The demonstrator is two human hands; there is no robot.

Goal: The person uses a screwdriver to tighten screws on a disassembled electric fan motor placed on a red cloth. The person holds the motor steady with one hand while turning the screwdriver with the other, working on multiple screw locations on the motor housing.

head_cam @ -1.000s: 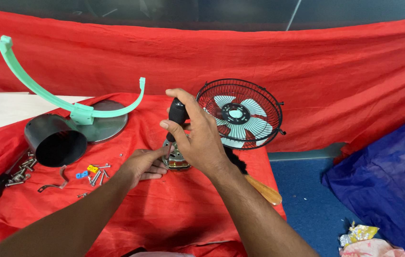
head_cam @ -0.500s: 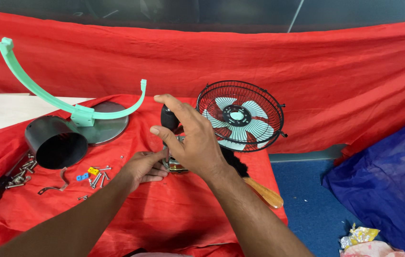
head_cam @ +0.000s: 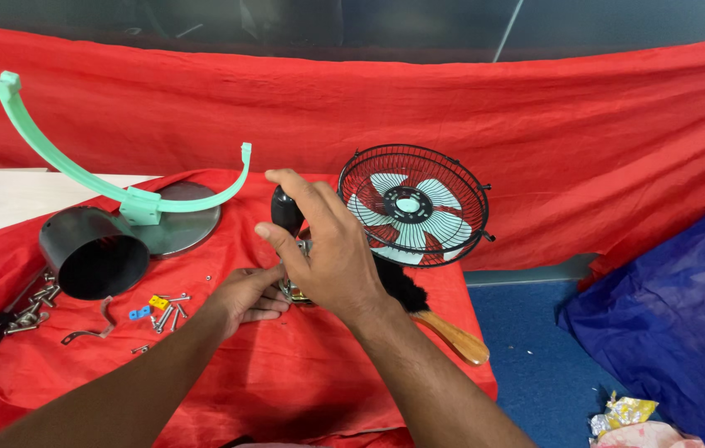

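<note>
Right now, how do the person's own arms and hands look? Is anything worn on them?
Both forearms are bare as far as the picture shows: no sleeves are visible. The left hand and the right hand wear no gloves. I see no watch, ring or bracelet on either wrist or on the fingers that show.

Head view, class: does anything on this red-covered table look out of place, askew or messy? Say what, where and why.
Yes. Loose screws and small coloured bits lie scattered on the red cloth left of the left hand. The black cylinder lies tipped on its side, and the caged fan head sits apart from the green bracket.
</note>
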